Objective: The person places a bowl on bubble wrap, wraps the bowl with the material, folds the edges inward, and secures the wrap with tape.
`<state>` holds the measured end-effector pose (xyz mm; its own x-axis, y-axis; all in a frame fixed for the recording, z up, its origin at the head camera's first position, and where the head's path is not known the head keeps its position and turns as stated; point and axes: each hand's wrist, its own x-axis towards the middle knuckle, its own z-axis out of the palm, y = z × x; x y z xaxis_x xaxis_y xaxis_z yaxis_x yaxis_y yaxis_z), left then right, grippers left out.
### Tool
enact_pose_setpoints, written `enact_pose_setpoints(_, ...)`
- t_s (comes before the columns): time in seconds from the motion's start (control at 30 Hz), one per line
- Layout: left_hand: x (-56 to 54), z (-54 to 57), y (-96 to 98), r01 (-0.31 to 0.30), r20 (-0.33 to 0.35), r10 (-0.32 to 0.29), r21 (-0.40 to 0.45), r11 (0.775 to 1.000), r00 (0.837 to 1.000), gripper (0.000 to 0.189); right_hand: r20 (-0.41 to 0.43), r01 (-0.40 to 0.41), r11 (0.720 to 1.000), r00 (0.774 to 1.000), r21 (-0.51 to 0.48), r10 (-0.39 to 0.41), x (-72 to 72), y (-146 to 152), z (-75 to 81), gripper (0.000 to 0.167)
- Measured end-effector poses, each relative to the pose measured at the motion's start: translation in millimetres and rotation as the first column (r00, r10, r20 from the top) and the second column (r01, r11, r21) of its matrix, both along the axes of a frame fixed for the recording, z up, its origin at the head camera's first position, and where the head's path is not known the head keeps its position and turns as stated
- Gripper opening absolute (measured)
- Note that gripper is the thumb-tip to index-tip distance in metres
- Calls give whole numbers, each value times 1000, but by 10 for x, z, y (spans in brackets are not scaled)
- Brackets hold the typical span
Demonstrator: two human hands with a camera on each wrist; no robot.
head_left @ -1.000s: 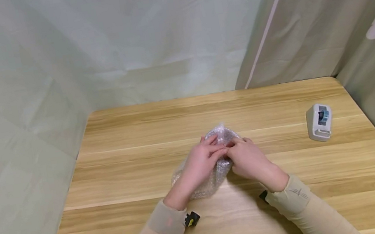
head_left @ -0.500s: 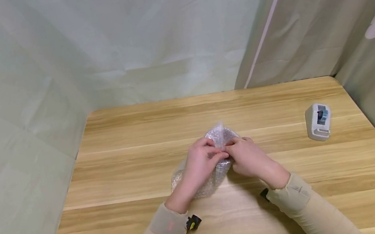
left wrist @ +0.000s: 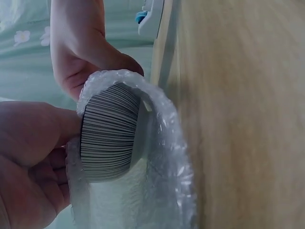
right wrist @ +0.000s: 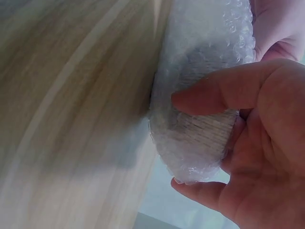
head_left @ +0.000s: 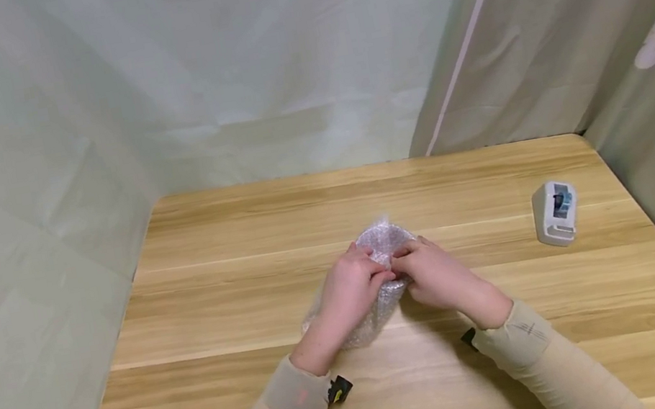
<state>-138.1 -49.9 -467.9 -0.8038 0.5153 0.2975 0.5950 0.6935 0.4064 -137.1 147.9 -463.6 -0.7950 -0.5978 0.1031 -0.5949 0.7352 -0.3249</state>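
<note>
A bowl (left wrist: 112, 136) with thin black and white stripes sits inside a sheet of bubble wrap (head_left: 364, 328) at the middle of the table. The wrap curves around it, and one end gapes in the left wrist view. My left hand (head_left: 349, 290) pinches the wrap's upper layer over the bowl. From the other side, my right hand (head_left: 440, 275) grips the wrapped bowl; in the right wrist view its thumb (right wrist: 209, 95) lies across the wrap, with stripes showing faintly through. The fingertips of both hands meet above the bowl, partly hiding each other.
A white and grey tape dispenser (head_left: 556, 214) with a blue roll stands at the table's right side. The wooden table (head_left: 227, 229) ends at pale green curtains (head_left: 282, 95) behind and at the sides.
The left hand's fingers, earlier spread flatter over the wrap, have drawn in to a pinch near the right fingertips. The wrapped bowl stays in place.
</note>
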Motion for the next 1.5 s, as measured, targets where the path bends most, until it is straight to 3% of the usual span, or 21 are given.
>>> enact_pose_setpoints(0.1, 5, 12, 0, 17, 30, -15, -62, 998, 999, 18, -6, 2, 1000, 1000, 8, -2, 13, 1, -3, 41)
enact_pose_setpoints(0.3, -2, 23, -11, 33, 72, -26, -101, 994, 997, 19, -27, 18, 999, 999, 29, -17, 28, -10, -22, 37)
enact_pose_setpoints(0.53, 0, 36, -7, 49, 98, -31, -187, 981, 995, 33, -41, 18, 999, 999, 50, -16, 27, -28, -15, 33)
enact_pose_setpoints(0.8, 17, 62, -14, 52, 132, -30, -162, 985, 991, 28, -28, 50, 995, 998, 90, -48, 29, -50, -17, 36)
enact_pose_setpoints(0.97, 13, 71, -29, 67, 148, -41, -173, 983, 988, 32, -1, 65, 994, 998, 92, -65, 42, -52, -16, 50)
enact_pose_setpoints(1.07, 15, 75, -34, 72, 165, -43, -174, 982, 985, 34, -29, 48, 994, 999, 97, -46, 55, -52, -18, 55)
enact_pose_setpoints(1.23, 12, 84, -46, 84, 176, -53, -170, 982, 983, 35, -105, 38, 992, 994, 118, -26, 82, -62, -51, 49)
enact_pose_setpoints(1.5, 23, 87, -67, 91, 177, -54, -212, 973, 983, 36, -158, 42, 987, 987, 153, -17, 130, -64, -71, 47)
